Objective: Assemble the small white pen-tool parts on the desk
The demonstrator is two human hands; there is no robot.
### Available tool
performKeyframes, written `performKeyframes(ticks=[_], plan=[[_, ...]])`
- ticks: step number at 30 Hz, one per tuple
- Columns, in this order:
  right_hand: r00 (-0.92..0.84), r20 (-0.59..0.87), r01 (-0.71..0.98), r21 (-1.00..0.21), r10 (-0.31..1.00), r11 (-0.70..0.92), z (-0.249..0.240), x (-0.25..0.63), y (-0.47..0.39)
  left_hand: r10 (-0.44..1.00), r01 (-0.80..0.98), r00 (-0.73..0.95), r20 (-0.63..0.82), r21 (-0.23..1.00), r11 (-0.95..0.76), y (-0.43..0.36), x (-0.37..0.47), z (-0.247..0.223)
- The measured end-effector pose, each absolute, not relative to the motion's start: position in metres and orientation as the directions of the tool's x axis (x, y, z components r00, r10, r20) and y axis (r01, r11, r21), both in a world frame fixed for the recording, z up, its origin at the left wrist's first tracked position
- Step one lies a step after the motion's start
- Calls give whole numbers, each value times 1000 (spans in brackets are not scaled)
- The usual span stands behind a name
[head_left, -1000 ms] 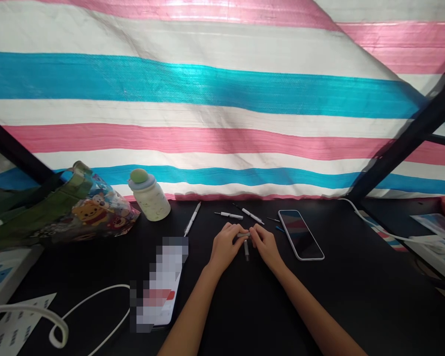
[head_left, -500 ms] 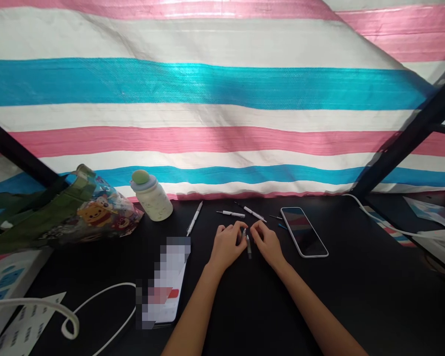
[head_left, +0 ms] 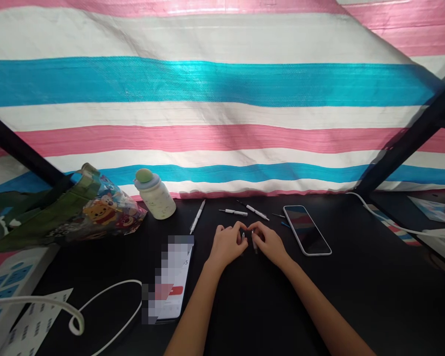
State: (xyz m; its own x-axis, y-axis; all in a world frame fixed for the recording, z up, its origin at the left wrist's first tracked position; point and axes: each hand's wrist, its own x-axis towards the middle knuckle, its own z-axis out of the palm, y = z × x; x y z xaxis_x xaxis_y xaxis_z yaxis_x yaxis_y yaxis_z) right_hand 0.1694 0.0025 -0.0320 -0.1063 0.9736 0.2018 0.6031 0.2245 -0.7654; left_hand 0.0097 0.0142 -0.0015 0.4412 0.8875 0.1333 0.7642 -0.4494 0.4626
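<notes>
My left hand (head_left: 227, 244) is closed, with thumb and forefinger around a small pale pen part (head_left: 243, 237). Close beside it, my right hand (head_left: 270, 242) pinches a short grey pen barrel piece (head_left: 255, 245). The fingertips of both hands nearly meet over the black table, and they partly hide the pieces. Just beyond lie a white pen body with its thin refill end showing (head_left: 235, 212) and another white pen with a dark tip (head_left: 257, 212). A whole white pen (head_left: 198, 216) rests farther left.
A phone with a dark screen (head_left: 307, 230) lies right of my hands, near a small blue piece (head_left: 286, 224). A lit phone (head_left: 174, 291) lies to the left. Behind stand a bottle (head_left: 156, 198) and a printed bag (head_left: 104, 210). A white cable (head_left: 111, 284) loops at front left.
My right hand has moved in toward the left one and taken hold of the grey barrel piece, which stood between the hands. The view has shifted slightly.
</notes>
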Motion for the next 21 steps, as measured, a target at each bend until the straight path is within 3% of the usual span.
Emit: performKeyframes(ticks=[4,9,15,21], plan=[[-50,224,304,-925,973,229,-38,176,10,883,739,436,175,490,-463,14,12,1],[-13,208,158,-965,978,207,-39,176,13,846,698,453,280,479,-532,14,14,4],[3,233,324,-920,973,219,-33,175,11,839,692,441,319,474,-544,16,13,4],[-58,259,451,-855,964,256,-30,175,8,894,769,376,245,455,-448,18,11,2]])
